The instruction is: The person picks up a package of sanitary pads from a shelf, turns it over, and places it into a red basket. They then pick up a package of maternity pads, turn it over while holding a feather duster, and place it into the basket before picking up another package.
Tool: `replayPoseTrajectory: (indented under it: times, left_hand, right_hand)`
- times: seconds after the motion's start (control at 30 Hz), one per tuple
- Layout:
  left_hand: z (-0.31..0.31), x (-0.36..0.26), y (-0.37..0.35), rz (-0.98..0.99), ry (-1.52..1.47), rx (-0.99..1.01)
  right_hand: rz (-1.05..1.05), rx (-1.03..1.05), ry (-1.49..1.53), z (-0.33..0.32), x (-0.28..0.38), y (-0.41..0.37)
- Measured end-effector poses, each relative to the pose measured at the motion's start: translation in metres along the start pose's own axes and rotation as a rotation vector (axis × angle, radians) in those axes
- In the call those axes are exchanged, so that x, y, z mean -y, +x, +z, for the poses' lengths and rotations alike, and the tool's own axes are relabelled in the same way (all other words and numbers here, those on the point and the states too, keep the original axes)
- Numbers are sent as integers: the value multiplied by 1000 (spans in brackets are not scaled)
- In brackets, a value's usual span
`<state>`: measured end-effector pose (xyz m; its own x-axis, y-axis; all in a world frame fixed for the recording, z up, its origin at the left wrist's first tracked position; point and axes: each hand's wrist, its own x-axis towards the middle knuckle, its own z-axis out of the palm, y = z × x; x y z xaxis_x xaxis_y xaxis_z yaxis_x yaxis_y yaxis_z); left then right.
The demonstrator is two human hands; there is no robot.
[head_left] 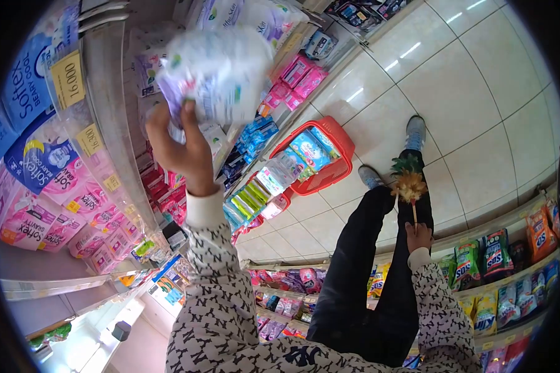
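At the upper left, my left hand point(186, 146) pinches the lower edge of a white and purple plastic package point(221, 78), blurred by motion. The package is raised before a shelf of similar white packs point(255, 22). My right hand point(419, 237) is closed round the thin handle of a feather duster point(409, 180), low beside my leg. The duster's green and tan feathers point away from me, over the floor.
A red basket point(341, 140) with packaged goods stands on the tiled floor point(442, 74) by the shelf. Softex packs point(50, 205) and price tags point(68, 79) line the left shelves. More shelves with SOS pouches point(496, 252) run along the right.
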<state>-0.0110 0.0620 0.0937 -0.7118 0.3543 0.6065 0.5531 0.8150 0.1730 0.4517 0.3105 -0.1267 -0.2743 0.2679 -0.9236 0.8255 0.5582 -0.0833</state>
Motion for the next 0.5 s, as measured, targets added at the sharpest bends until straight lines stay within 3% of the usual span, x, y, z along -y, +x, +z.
replayPoseTrajectory:
  times: [0.17,0.27,0.4,0.5]
  left_hand:
    - [-34,15,-30,26,98,42]
    - [-35,48,-32,-75,201,-90]
    - [-26,104,-8,135,350,-77]
    - [-10,124,10,93,276,-85]
  right_hand:
    - [-22,-17,-24,8,-4,-1]
    - [-28,-12,-58,10,-4,1]
    - [-38,-11,-78,11,-3,0]
    - [-31,-24,-102,11,-4,-2]
